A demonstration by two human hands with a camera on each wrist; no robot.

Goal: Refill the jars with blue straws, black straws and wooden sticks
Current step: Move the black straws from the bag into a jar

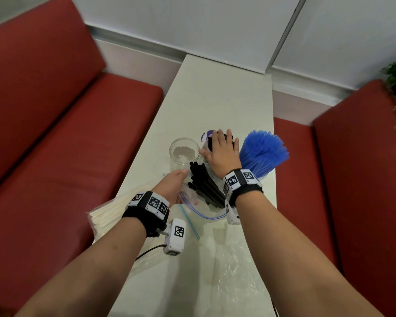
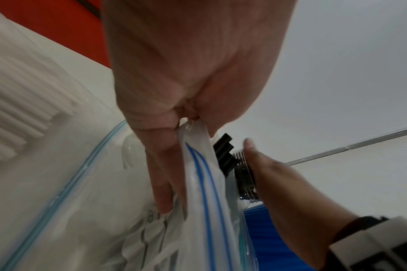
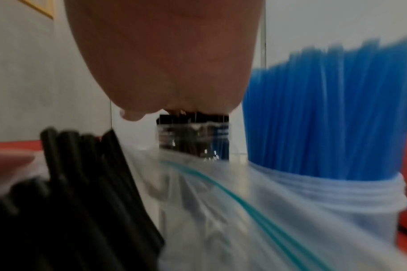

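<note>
My right hand lies flat, fingers spread, on the tops of black straws standing in a clear jar; the palm covers them. My left hand pinches the rim of a zip bag between thumb and fingers. More black straws stick out of that bag. A jar packed with blue straws stands just right of my right hand. An empty clear jar stands to its left. Pale wooden sticks lie in a stack by my left wrist.
The narrow white table runs away from me between red bench seats. Crumpled clear plastic lies on the near end. A loose blue straw lies by the bag. A purple-and-white lid shows behind the hand.
</note>
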